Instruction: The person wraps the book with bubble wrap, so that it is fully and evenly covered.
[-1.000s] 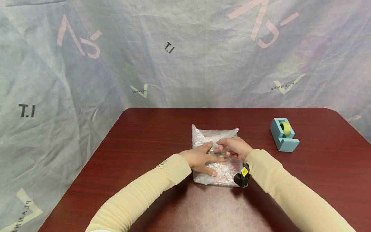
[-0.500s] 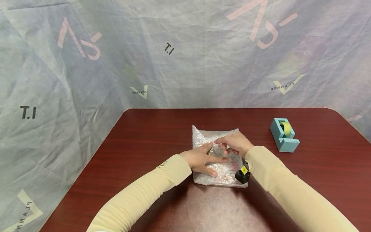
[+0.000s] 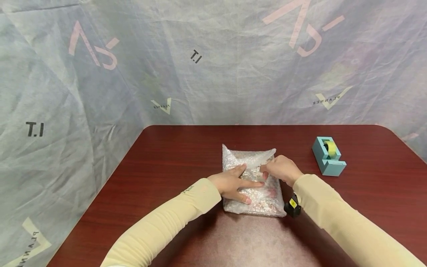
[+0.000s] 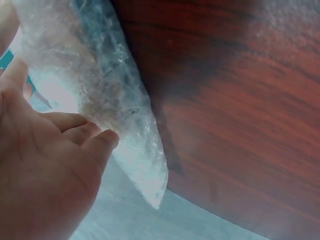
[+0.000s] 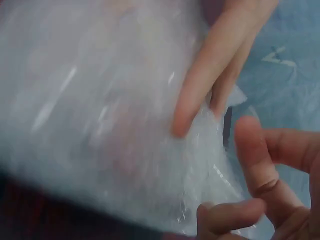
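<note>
A flat package wrapped in bubble wrap lies on the dark red table, near its middle. My left hand lies flat on the package's left half with straight fingers, pressing it down; the left wrist view shows that palm against the wrap's edge. My right hand sits on the package's right half with curled fingers, its tips meeting the left index finger. In the right wrist view its thumb and a curled finger flank a clear fold of the wrap. The package's contents are hidden.
A light blue tape dispenser with a yellowish roll stands to the right of the package, toward the table's far right. A pale printed sheet hangs behind the table. The table's left edge runs diagonally.
My right hand has shifted to the right across the top of the package, and its wrist has dropped toward the table. The left hand and the package have stayed put.
</note>
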Motion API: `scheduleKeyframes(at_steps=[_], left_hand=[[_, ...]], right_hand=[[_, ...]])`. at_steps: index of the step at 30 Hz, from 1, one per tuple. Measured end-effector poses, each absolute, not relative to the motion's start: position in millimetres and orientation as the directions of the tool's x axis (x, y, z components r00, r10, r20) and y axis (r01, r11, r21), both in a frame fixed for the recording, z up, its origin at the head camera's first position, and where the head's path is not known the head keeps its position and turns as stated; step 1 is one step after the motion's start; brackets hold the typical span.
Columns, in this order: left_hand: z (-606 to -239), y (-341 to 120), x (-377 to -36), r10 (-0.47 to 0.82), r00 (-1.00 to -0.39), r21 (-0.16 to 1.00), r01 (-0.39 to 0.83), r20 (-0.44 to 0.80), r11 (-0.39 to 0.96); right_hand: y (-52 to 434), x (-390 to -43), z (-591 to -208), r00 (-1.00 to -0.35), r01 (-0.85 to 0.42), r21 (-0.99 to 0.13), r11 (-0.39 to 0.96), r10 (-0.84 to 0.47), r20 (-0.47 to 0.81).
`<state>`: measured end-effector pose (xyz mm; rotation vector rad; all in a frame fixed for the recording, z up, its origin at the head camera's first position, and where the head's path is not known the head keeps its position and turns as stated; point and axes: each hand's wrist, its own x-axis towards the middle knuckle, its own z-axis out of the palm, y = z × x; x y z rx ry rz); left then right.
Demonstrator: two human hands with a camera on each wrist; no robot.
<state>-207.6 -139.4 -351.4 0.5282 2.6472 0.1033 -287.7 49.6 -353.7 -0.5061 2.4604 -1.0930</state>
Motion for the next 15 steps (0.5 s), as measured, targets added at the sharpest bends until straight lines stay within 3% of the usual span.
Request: scheduleKeyframes(at_steps=[10,15], left_hand=[[-353.8,-139.1,-209.4,0.402,-0.830,0.199,0.351,-0.386,0.915],[-351.4,-139.2,-209.5,0.408,-0.826,0.186,0.364,-0.388,0.913]], right_hand=[[48.6,-288.4,-349.7,-0.822,-0.419,-0.714,0.561,-0.569,0.036],[46.1,-291.2,-344.2,-0.806,-0.438,-0.755,0.488,-0.586,0.089]])
